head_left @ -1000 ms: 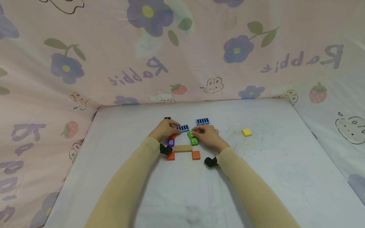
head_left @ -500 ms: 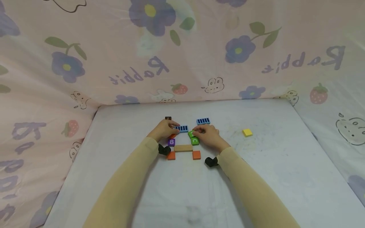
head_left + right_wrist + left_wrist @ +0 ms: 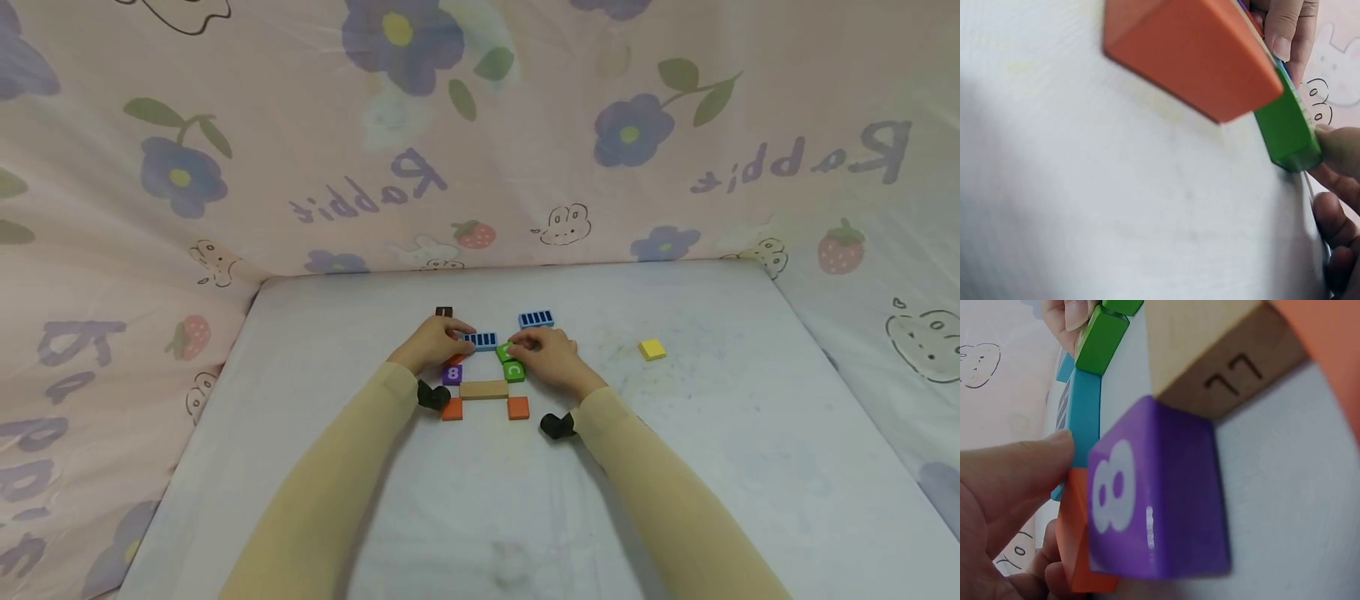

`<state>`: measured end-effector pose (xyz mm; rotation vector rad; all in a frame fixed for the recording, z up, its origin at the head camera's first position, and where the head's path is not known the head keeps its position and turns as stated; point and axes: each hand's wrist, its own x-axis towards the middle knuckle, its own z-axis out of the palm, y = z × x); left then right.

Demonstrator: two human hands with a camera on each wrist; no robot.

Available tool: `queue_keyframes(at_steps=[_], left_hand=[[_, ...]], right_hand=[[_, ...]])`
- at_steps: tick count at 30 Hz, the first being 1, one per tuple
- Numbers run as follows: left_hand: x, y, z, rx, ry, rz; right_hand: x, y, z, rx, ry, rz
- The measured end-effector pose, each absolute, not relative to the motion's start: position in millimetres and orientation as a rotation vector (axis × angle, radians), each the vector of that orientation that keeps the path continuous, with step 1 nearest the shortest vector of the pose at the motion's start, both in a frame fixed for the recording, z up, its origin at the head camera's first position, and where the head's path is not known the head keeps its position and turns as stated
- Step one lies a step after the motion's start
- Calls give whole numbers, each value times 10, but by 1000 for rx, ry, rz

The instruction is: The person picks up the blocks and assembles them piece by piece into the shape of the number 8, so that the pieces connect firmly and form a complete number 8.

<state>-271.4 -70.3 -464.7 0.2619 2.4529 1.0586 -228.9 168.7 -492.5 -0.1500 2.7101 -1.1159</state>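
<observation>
In the head view my left hand (image 3: 435,342) pinches the left end of a striped blue block (image 3: 482,341) between thumb and fingers. An orange block (image 3: 1072,531) lies by this hand, beside a purple block marked 8 (image 3: 452,374). My right hand (image 3: 551,358) pinches the upper green block (image 3: 505,352), thumb on its near side. Just below it lies a second green block marked C (image 3: 513,372). The blue block's left end is partly covered by my left fingers. A plain wooden block (image 3: 483,390) lies crosswise below, nearer me.
Two orange blocks (image 3: 518,407) lie at the near ends of the wooden block. Beyond the hands are another striped blue block (image 3: 536,318) and a dark brown block (image 3: 444,312). A yellow block (image 3: 652,349) lies off to the right. Printed cloth (image 3: 517,167) walls the white table (image 3: 480,500).
The blue block in my left hand has shifted slightly left and lies straighter. My right hand stays at the green block. The view has drifted a little.
</observation>
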Motion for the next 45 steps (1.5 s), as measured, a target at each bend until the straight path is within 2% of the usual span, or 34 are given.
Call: queue_keyframes(at_steps=[10,16,27,45], left_hand=[[-2673,-858,-4579,201,2470,1086],[-2633,-943,-4554,216,2496,939],[-2537,-928,-4512,150,2567,764],[-2507,-915,-4514,113,2575,761]], right_hand=[[-2279,1702,-4900,-164,2723,-1118],[-2276,1716,-4893,-145,2722,-1111],[-2275,1702,-4924,-147,2718,-1118],[-2278,1681,-4904,-176,2730,-1129]])
